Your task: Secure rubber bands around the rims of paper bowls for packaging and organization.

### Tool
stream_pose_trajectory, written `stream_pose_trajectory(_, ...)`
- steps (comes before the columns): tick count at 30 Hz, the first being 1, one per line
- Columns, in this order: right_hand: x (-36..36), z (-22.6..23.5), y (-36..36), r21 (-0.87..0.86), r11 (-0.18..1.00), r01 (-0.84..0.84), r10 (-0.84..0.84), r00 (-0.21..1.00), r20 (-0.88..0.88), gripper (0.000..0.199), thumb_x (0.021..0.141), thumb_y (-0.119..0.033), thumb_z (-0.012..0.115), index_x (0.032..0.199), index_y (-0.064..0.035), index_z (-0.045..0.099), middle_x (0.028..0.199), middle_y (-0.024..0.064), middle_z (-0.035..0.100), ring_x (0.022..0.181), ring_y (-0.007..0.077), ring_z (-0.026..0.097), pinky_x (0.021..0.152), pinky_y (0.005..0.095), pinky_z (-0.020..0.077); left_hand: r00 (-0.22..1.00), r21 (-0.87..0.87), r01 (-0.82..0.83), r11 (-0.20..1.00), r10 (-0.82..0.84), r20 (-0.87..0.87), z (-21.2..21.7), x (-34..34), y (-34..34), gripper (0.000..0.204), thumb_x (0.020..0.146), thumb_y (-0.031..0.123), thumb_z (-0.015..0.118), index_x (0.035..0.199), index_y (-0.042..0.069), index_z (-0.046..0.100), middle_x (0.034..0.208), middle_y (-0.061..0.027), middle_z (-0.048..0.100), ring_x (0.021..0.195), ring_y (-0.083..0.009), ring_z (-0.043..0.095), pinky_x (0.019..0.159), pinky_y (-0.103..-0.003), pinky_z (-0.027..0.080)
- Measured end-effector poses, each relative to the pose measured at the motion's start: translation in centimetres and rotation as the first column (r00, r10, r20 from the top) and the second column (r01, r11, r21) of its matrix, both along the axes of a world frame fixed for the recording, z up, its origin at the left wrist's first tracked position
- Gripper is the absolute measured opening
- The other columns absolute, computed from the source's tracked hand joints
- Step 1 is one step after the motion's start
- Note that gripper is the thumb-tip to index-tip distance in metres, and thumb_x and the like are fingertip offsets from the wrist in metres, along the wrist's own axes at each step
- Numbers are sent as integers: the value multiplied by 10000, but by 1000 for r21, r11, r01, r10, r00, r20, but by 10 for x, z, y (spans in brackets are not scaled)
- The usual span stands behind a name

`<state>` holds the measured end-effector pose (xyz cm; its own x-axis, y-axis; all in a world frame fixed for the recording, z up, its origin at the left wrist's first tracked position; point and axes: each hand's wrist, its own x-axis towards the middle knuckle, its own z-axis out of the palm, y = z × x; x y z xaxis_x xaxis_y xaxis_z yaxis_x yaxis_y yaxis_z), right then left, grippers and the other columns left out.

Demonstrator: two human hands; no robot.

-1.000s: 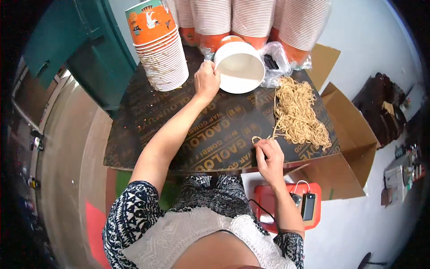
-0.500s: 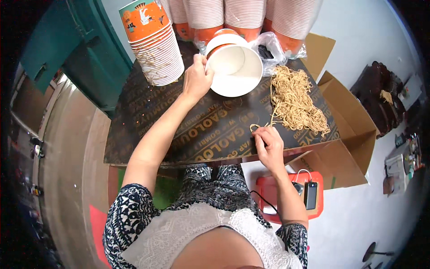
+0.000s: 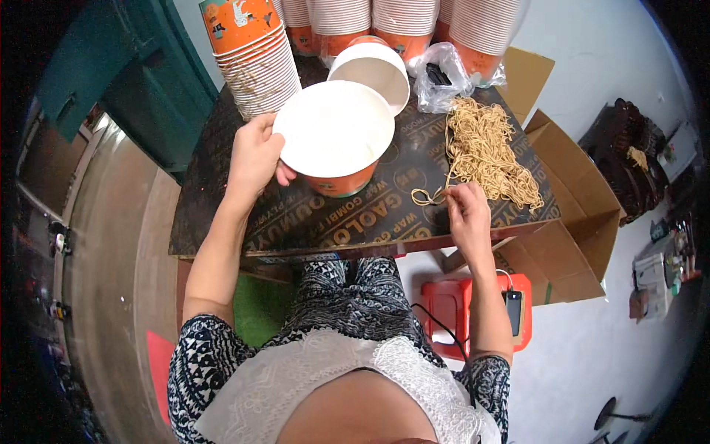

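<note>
My left hand [image 3: 255,159] grips the rim of an orange paper bucket [image 3: 338,137] with a white inside, tilted so that its mouth faces me. Just behind it, another paper bucket [image 3: 384,70] lies on its side with its opening toward me. My right hand [image 3: 468,211] pinches a thin tan string [image 3: 427,198] whose looped end rests on the dark tabletop. That string runs up beside a tangled heap of tan string [image 3: 492,155] on the right of the table.
A tall stack of orange buckets [image 3: 259,74] leans at the table's back left. Several bagged stacks [image 3: 340,18] line the back. A clear plastic bag [image 3: 444,78] with something black inside sits by the string heap. An open cardboard box [image 3: 577,200] stands right of the table.
My left hand has drawn one bucket toward me and left, away from the one lying behind. My right hand has shifted slightly right and away from me, still pinching the string.
</note>
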<state>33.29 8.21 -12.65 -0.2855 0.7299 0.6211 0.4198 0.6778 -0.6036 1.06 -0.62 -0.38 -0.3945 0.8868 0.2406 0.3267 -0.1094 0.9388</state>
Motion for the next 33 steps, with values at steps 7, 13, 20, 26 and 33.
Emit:
stream_pose_trajectory(7, 19, 0, 16, 14, 986, 166, -167, 979, 117, 112, 836, 30, 592, 928, 1, 650, 895, 180, 604, 897, 369, 575, 805, 435, 459, 961, 22, -180, 983, 171, 217, -19, 12, -41, 451, 960, 67, 485, 1335, -160, 383, 1118, -259, 631, 539, -166, 633, 401, -228, 495)
stream_pose_trajectory(13, 19, -9, 19, 6, 998, 60, -60, 980, 188, 109, 843, 7, 625, 951, -3, 639, 865, 143, 585, 790, 284, 599, 727, 366, 485, 947, 435, -322, 841, 283, 154, -64, 26, -64, 126, 1012, 67, 472, 1078, -9, 547, 905, -68, 602, 513, -48, 433, 425, -190, 323)
stream_pose_trajectory(20, 0, -6, 12, 10, 997, -82, 76, 956, 285, 133, 774, -51, 701, 900, -33, 662, 857, 162, 592, 868, 346, 570, 776, 432, 453, 998, 425, -13, 905, -18, 68, -111, 72, -91, 90, 931, -43, 539, 984, 5, 594, 838, -32, 579, 599, -45, 499, 543, -184, 389)
stream_pose_trajectory(26, 0, -12, 7, -273, 940, -206, 168, 973, -156, 72, 867, -28, 630, 828, 0, 576, 795, 52, 540, 769, 176, 525, 751, 286, 426, 987, 205, 154, 967, -158, 3, -124, 99, -86, 61, 883, -22, 616, 937, -4, 638, 744, -40, 617, 611, -78, 552, 548, -236, 434)
stream_pose_trajectory(33, 2, -3, -17, -288, 887, -361, 228, 885, -407, 83, 895, -6, 634, 831, -5, 581, 855, -4, 538, 803, 103, 481, 744, 237, 397, 916, -32, 380, 925, -371, 151, -118, 137, -37, 158, 914, 114, 610, 936, -23, 684, 742, -105, 678, 673, -160, 641, 607, -311, 491)
